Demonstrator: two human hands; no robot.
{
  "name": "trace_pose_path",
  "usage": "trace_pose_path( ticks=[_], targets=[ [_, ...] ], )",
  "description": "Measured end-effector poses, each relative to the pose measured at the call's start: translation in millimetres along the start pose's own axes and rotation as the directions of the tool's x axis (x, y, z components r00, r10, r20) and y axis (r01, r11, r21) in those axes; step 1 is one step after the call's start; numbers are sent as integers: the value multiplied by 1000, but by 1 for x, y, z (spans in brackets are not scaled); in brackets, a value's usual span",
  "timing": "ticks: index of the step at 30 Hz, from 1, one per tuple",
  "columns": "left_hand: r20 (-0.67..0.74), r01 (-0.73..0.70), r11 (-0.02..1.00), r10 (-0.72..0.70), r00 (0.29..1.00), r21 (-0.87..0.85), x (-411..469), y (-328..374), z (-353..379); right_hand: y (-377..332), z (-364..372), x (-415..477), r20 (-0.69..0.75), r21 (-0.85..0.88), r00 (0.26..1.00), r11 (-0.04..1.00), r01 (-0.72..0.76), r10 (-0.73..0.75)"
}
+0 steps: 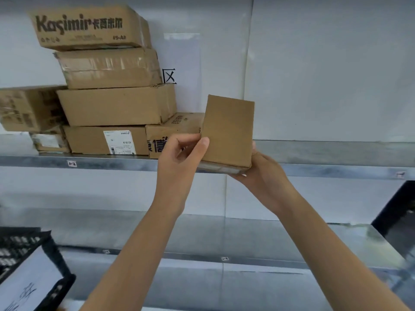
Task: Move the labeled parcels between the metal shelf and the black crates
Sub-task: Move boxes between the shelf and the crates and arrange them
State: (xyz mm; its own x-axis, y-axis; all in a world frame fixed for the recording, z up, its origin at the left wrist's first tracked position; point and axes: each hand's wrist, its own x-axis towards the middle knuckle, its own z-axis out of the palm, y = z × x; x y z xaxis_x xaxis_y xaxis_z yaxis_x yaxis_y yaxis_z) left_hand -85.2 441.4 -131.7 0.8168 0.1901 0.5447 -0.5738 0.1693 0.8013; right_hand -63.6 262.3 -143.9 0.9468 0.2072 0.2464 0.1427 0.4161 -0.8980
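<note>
Metal shelf (336,153) edge, parcel (228,133) in left hand (177,156), right hand (265,176), room rightward

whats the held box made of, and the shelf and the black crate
Box: brown cardboard, matte, with clear tape glinting on its lower edge. Shelf: likely galvanised steel, dull grey with mottled sheen. Crate: probably black plastic, slotted wall.

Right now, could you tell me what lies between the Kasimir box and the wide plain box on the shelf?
One tape-wrapped carton lies between the Kasimir box and the wide plain box, touching both, in the head view.
</note>
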Motion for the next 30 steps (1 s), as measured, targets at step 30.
trace_pose_path(
  ticks=[30],
  targets=[
    [64, 87, 990, -94, 993, 111, -24, -12, 8, 3, -7, -8, 106, -189, 992, 981, -43, 63]
  ],
)
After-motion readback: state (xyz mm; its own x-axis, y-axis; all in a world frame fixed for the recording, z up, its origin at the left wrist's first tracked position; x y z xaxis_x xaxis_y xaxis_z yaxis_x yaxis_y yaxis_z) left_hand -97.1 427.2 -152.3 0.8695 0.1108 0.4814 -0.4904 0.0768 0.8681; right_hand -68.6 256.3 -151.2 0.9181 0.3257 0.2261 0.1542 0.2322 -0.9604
